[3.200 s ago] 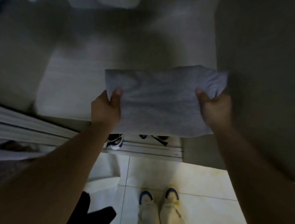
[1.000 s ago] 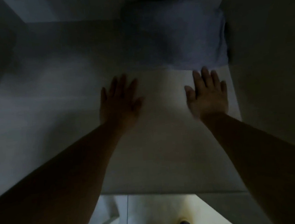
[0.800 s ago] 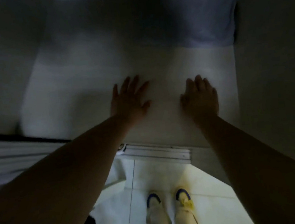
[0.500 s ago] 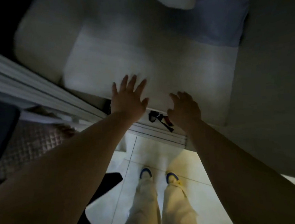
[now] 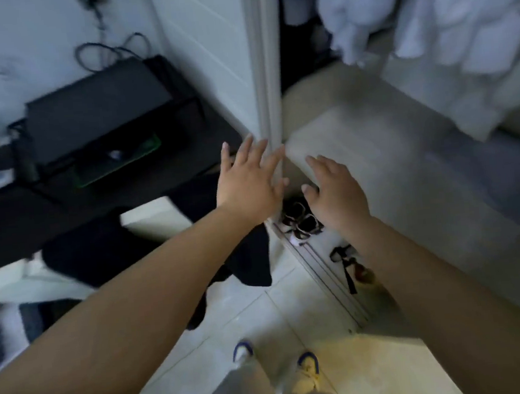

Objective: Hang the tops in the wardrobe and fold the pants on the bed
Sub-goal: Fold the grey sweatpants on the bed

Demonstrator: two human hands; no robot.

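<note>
Since the earlier frames both hands had drawn back from the wardrobe shelf [image 5: 385, 167], leaving the folded grey garment they had carried there out of sight, and the view had swung left to take in the room.

At the left of the frame stood a black desk [image 5: 9, 225] with a dark box-like device [image 5: 94, 117] on it, and below it a dark garment [image 5: 99, 245] hung over something pale. Just left of centre the left hand [image 5: 249, 183] hovered with its fingers spread and straight, holding nothing, its fingertips in front of the white edge of the wardrobe door [image 5: 265, 70]. Just right of centre the right hand [image 5: 335, 195] was likewise empty, fingers relaxed and slightly apart. Beneath the two hands, shoes [image 5: 300, 221] lay by the door track [image 5: 325, 272]. In the upper right, white tops [image 5: 425, 15] hung inside the wardrobe above the shelf. At the bottom centre the person's feet [image 5: 278, 363] stood on the pale tiled floor [image 5: 232, 325].
</note>
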